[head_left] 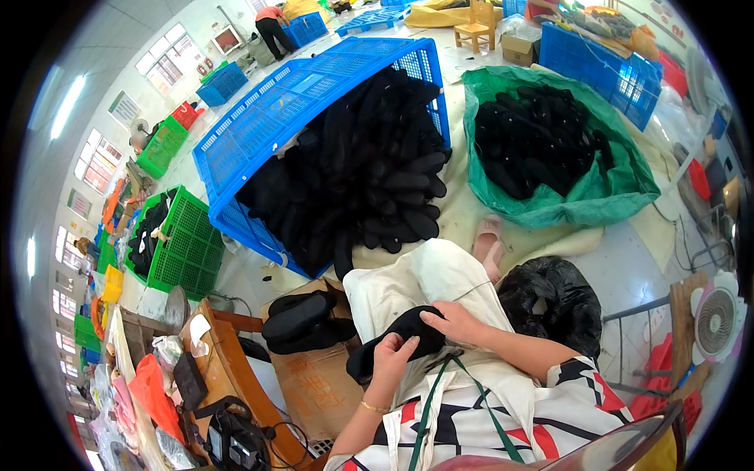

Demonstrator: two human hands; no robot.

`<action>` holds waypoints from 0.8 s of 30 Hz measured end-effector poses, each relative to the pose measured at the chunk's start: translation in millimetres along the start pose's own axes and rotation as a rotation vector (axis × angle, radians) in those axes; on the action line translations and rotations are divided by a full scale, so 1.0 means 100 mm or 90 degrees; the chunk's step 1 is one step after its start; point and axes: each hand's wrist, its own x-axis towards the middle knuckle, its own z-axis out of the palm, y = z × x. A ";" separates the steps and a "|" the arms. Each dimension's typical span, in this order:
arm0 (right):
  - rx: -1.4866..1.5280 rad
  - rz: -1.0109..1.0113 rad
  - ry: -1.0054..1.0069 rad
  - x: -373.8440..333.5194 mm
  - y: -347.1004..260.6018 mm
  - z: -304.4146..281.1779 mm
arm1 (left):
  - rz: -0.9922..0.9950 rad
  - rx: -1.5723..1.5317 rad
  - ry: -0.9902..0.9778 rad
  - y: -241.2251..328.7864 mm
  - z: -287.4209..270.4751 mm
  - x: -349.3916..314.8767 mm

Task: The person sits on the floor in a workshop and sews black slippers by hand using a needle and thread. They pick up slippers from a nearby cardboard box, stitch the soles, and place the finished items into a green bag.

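Note:
A black cloth slipper [411, 323] lies across my lap on a white apron [444, 275]. My left hand [392, 355] is closed on its near side, with thumb and forefinger pinched together over the fabric. Whether those fingertips pinch anything small is too fine to make out. My right hand [454, 323] grips the slipper's far right edge, thumb on top. To my left, a small pile of black slippers [302, 320] rests on a cardboard sheet [318, 392]. In front of my knees, a tipped blue crate [259, 118] spills many more black slippers.
An opened green sack [542, 212] of black slippers stands front right. Beside my right leg sits a black plastic bag [554, 302]. A green crate [184, 243] and a wooden bench [243, 377] are on my left. At right is a white fan [716, 318]. Another person [272, 27] bends far off.

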 end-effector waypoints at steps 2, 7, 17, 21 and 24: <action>-0.096 -0.058 0.011 0.02 0.13 0.03 | -0.001 0.016 0.003 -0.03 0.01 0.01; -0.167 -0.229 0.099 -0.02 -0.10 -0.01 | -0.005 0.094 0.001 -0.11 -0.03 0.01; -0.182 -0.204 0.001 0.13 0.08 0.20 | 0.023 0.038 -0.035 -0.05 -0.01 0.00; -0.109 -0.128 0.045 0.22 0.20 0.17 | -0.013 0.107 -0.030 -0.11 -0.09 0.10; -0.042 -0.094 0.093 0.29 0.29 0.15 | -0.028 0.032 -0.013 -0.14 -0.20 0.15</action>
